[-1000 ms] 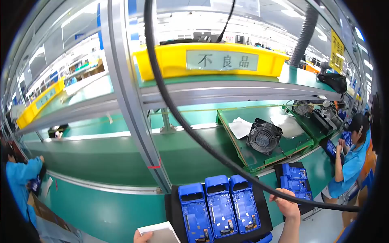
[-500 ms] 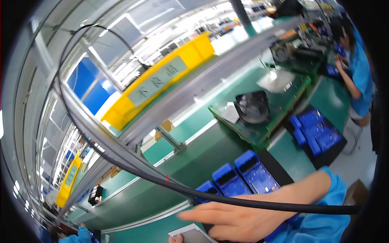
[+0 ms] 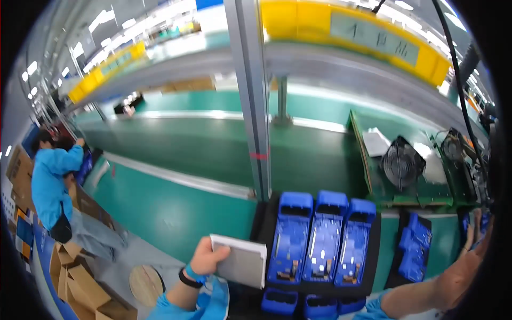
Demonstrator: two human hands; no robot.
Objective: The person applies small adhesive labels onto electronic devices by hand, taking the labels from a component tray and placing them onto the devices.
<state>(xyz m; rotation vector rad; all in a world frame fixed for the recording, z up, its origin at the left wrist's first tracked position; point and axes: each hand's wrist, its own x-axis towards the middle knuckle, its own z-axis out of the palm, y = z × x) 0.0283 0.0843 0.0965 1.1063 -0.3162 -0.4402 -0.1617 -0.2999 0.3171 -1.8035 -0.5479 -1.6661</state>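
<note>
My left hand (image 3: 205,257), with a black band at the wrist, is closed on a flat rectangular grey panel (image 3: 241,262) with pale edges, thumb on its face. Just right of the panel, several blue plastic housings (image 3: 320,248) with small parts inside lie on a black mat. My right hand (image 3: 463,272) is stretched out to the far right, near the picture's dark rim and beyond a second group of blue housings (image 3: 414,248). Blur and the rim hide its fingers and anything they may touch.
A metal post (image 3: 248,101) rises before the green conveyor (image 3: 181,141). A yellow bin (image 3: 352,29) sits on the shelf above. At right, a green-edged tray (image 3: 368,160) holds a black fan (image 3: 403,162). Cardboard boxes (image 3: 85,282), a round stool (image 3: 146,285) and a co-worker (image 3: 53,181) are at left.
The view has levelled and swung left. My right hand has gone from above the blue housings to the far right. More of the panel in my left hand now shows.
</note>
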